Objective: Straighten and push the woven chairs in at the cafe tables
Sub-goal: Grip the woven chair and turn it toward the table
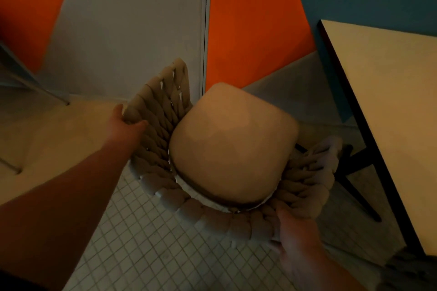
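A woven chair point(163, 125) with a thick beige rope back and arms stands just below me, seen from above. Its round tan seat cushion point(234, 146) faces the wall. My left hand point(126, 123) grips the rim of the left arm. My right hand point(293, 236) holds the woven back at its lower right. A cafe table point(387, 106) with a pale top and dark edge stands to the right; the chair sits off its left side, not under it.
Dark table legs point(354, 172) angle down beside the chair's right arm. A bench with a pale cushion point(47, 139) and metal frame is on the left. The wall ahead has orange, grey and blue panels. The floor is small white tiles.
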Available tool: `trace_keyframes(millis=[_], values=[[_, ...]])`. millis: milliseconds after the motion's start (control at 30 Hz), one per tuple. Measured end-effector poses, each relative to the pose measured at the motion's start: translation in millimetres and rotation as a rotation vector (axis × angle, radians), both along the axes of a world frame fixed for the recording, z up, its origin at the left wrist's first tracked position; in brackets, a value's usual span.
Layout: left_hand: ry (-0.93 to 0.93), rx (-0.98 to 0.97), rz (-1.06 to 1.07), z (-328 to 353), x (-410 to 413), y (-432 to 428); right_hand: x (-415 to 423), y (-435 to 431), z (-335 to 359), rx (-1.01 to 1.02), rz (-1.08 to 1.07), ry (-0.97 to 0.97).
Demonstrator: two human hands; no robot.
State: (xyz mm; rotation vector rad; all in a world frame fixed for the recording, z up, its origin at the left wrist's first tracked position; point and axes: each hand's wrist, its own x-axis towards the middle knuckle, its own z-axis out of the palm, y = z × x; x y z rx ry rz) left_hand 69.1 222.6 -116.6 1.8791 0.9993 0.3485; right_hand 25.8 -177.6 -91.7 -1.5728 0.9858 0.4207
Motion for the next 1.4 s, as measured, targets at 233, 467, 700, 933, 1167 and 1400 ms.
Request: trace_keyframes(millis=[233,467,700,933,1167,1400], values=[[0.173,0.331,-0.299,38.0,-112.2,-113.7,23.0,-69.1,43.4,-0.293,0.59,-0.158],[0.48,0.429,-0.715,57.4,-132.9,-243.9,102.1,-115.4,53.6,-0.834,1.727,-0.257],[0.747,0.357,-0.746,47.5,-110.8,-293.7,125.3,-97.3,54.9,-1.036,2.072,-0.065],[0.681,0.465,-0.836,35.6,-108.3,-282.7,123.2,-94.2,56.5,-1.193,2.161,-0.136],[0.658,0.486,-0.832,20.8,-116.4,-261.8,112.0,-87.9,52.7,-1.018,2.035,-0.2],[0.705,0.514,-0.887,20.6,-128.1,-196.8,69.5,-58.9,31.9,-0.978,1.807,-0.312]])
